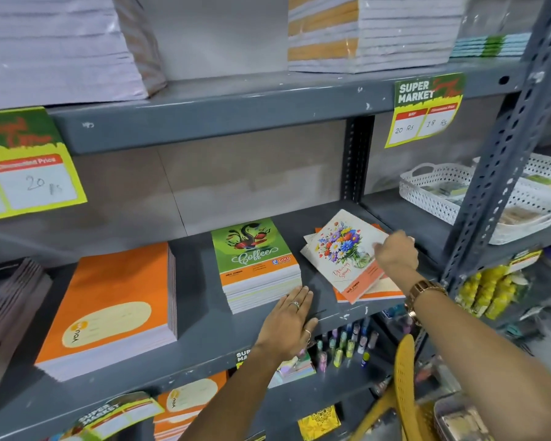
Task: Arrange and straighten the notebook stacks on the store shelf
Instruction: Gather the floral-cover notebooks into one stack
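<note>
Orange covers peek out from under the skewed floral notebook (pixel 344 249), the top of a loose, fanned stack at about three o'clock on the grey metal shelf (pixel 191 345). Our right hand (pixel 395 254) sits on that notebook's right edge; the fingers curl away from the camera, so we cannot tell whether they pinch the cover or only press on it. Our left hand (pixel 288 323) lies flat and open on the bare shelf, fingertips touching the lower right corner of the green Coffee stack (pixel 256 265), which looks square already. The large orange stack (pixel 115 310) at nine o'clock also looks tidy.

The risk, as we judge it, lies with the floral pile. Its lower corner sits close to the shelf's front lip, so a twist from one edge alone could swing the covers past the lip and spill them onto the pens (pixel 344 345) below. A hard sideways push might also knock the Coffee stack askew.
</note>
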Motion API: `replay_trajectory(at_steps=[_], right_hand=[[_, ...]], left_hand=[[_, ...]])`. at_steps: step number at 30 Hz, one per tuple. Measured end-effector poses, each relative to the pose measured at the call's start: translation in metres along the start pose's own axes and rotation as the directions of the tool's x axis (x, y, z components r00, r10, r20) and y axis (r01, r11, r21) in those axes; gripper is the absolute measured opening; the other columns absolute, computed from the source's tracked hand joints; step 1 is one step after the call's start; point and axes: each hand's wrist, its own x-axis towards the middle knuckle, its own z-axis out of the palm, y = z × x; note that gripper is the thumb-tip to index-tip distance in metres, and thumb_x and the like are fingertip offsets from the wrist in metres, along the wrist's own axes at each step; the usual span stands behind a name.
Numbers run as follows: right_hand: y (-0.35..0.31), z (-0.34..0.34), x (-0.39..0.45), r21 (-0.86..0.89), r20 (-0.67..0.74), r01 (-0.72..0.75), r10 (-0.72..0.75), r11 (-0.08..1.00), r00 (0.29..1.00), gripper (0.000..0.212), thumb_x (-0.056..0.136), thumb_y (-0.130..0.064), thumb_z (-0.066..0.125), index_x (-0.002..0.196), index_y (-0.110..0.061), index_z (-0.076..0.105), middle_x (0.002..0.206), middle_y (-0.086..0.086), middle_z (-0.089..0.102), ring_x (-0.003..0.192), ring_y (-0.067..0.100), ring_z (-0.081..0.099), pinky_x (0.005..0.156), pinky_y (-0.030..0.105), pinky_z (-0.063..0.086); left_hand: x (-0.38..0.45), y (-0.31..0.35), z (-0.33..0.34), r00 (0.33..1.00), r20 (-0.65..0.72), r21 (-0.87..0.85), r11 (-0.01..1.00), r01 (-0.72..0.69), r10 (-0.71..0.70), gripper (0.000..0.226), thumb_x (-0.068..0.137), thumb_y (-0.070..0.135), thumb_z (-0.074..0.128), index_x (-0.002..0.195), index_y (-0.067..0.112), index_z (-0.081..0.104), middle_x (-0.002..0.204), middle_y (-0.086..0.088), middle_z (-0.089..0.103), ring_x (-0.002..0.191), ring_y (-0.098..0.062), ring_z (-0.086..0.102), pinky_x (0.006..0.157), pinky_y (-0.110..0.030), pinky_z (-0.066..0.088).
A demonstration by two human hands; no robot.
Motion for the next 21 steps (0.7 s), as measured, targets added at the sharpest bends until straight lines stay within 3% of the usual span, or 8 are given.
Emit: replay_trajectory(at_steps=[4,9,15,21], right_hand=[[-0.029,-0.011,-0.021,0.199,-0.184,0.084,-0.048,0.976,0.982,0.029,0.093,-0.014,0.052,0.117,0.002,0.049,0.127,0.027,0.05,0.114,0.048,0.051,0.094,0.047,0.043],[-0.058,-0.023,-0.047,0.397,-0.27,0.072,0.042,0.915,0.962,0.03,0.095,-0.018,0.049,0.118,0.001,0.048,0.128,0.025,0.052,0.115,0.044,0.052,0.095,0.045,0.042],[-0.085,0.004,-0.071,0.487,-0.058,0.012,0.019,0.873,0.998,0.037,0.093,-0.023,0.051,0.119,0.003,0.053,0.127,0.025,0.057,0.117,0.039,0.053,0.098,0.041,0.042],[-0.108,0.053,-0.099,0.538,0.176,-0.127,0.036,0.833,0.984,0.036,0.091,-0.02,0.055,0.116,0.006,0.058,0.119,0.024,0.063,0.107,0.039,0.06,0.091,0.043,0.049]], left_hand=[[-0.017,-0.014,-0.005,0.998,0.067,0.024,1.0,-0.014,0.013,0.059,0.099,0.039,0.024,0.148,0.014,0.005,0.16,-0.004,0.004,0.147,-0.015,-0.001,0.122,-0.033,0.003],[-0.043,-0.033,-0.011,0.994,0.107,0.032,0.999,0.015,-0.018,0.059,0.098,0.042,0.024,0.148,0.021,0.001,0.16,-0.002,0.004,0.147,-0.017,0.001,0.121,-0.037,0.0],[-0.075,-0.061,-0.017,0.991,0.113,0.07,0.996,0.059,-0.066,0.058,0.098,0.045,0.022,0.147,0.026,-0.002,0.16,0.002,0.0,0.147,-0.016,-0.001,0.12,-0.038,-0.002],[-0.101,-0.079,-0.015,0.989,0.088,0.067,0.992,0.112,-0.117,0.058,0.097,0.044,0.025,0.147,0.031,-0.002,0.159,0.004,-0.003,0.147,-0.017,-0.005,0.119,-0.039,-0.006]])
